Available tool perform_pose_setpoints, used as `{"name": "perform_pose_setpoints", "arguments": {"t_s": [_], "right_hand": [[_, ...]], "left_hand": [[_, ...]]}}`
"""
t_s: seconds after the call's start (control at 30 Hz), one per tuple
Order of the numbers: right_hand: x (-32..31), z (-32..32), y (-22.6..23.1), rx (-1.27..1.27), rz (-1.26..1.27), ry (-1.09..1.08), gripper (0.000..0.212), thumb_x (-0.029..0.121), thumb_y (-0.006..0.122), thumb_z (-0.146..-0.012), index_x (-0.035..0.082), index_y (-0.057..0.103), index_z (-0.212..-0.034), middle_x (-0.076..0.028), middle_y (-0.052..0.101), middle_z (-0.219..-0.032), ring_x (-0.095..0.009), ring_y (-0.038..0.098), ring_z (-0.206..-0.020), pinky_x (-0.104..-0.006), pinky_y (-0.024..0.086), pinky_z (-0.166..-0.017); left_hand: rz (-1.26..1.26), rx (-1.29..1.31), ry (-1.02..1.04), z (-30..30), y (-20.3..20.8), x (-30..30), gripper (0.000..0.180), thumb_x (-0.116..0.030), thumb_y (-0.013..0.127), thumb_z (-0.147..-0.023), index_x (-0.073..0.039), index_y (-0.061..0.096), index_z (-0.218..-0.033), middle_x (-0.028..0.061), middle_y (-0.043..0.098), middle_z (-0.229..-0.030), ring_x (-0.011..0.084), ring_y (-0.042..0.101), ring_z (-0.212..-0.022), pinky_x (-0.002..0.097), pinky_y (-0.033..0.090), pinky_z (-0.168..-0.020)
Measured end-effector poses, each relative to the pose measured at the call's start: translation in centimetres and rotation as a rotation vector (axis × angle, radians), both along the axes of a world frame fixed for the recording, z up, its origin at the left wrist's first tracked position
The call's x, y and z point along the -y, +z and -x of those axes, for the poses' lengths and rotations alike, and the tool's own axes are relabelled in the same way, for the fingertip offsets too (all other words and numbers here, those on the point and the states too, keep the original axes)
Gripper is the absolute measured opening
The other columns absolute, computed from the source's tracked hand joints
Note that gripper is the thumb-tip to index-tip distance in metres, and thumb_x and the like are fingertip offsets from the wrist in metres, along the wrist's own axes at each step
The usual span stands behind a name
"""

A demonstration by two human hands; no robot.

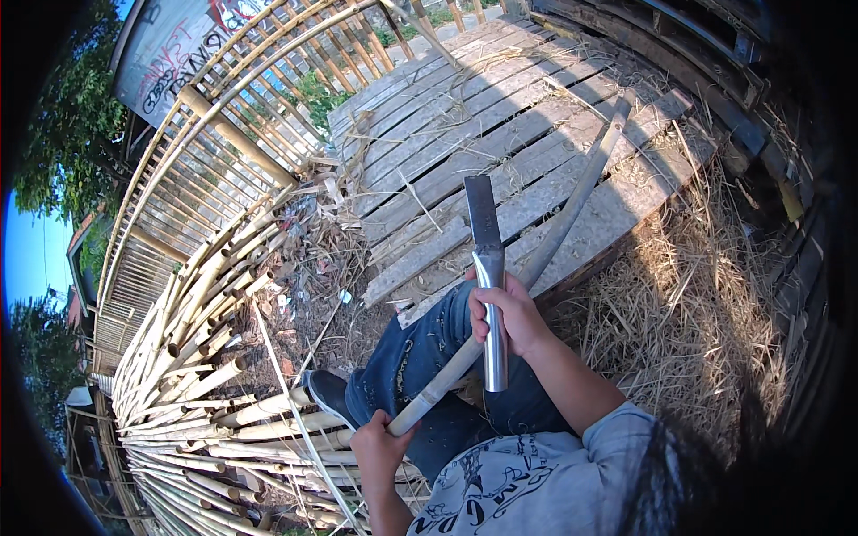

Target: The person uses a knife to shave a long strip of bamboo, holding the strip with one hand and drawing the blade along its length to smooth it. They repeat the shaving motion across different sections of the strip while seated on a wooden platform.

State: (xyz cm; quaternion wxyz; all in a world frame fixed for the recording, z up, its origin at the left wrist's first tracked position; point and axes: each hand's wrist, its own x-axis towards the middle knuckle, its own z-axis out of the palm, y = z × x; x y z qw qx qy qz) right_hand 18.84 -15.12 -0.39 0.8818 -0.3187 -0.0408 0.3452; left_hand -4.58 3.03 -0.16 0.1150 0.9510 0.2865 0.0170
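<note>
A long grey-tan bamboo pole (576, 205) slants across my lap, its far end over a low slatted wooden platform (429, 183). My left hand (380, 442) is closed around its near end. In my right hand (507, 313) I hold a blade tool (483, 214) by its shiny tubular metal handle, fingers wrapped round the middle. The dark flat blade points up and away from me, and the handle's butt hangs below my fist. Tool and pole cross in the picture; whether they touch, I cannot tell.
Many cut bamboo poles (201, 375) lie stacked at the left. Behind them stands a bamboo fence (259, 98). Dry straw and shavings (679, 295) cover the ground at the right. My shoe (329, 396) rests beside the stack. Stacked timber (661, 45) borders the far right.
</note>
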Motion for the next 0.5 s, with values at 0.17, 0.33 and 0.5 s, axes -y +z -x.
{"name": "perform_pose_setpoints", "arguments": {"t_s": [0.17,0.33,0.5], "right_hand": [[-1.7,-0.8,-1.3,0.179,0.051,0.047,0.029,0.01,0.054,-0.092,0.003,0.043,-0.117,-0.008,0.055,-0.07,-0.015,0.058,-0.052,-0.0309,0.049,-0.047],[-2.0,-1.3,-2.3,0.199,-0.005,0.117,0.028,0.013,0.054,-0.093,0.001,0.043,-0.117,-0.007,0.055,-0.069,-0.015,0.057,-0.052,-0.0301,0.049,-0.049],[-1.8,-1.8,-3.1,0.08,-0.121,0.131,0.028,0.013,0.053,-0.094,0.0,0.043,-0.116,-0.006,0.055,-0.068,-0.015,0.057,-0.052,-0.0295,0.049,-0.05]], "left_hand": [[0.046,-0.067,-0.01,-1.0,-0.7,-1.6,0.05,-0.04,0.088,-0.058,-0.005,0.054,-0.07,0.0122,0.06,-0.06,0.0313,0.062,-0.058,0.0424,0.045,-0.055],[0.204,-0.089,-0.059,-1.7,-2.3,-1.4,0.043,-0.03,0.088,-0.06,-0.002,0.057,-0.071,0.0164,0.059,-0.057,0.0335,0.062,-0.054,0.0389,0.047,-0.052],[0.563,-0.339,-0.064,-1.4,-5.1,-2.1,0.04,-0.031,0.086,-0.068,0.0,0.066,-0.084,0.013,0.064,-0.061,0.0237,0.064,-0.053,0.0334,0.048,-0.052]]}}
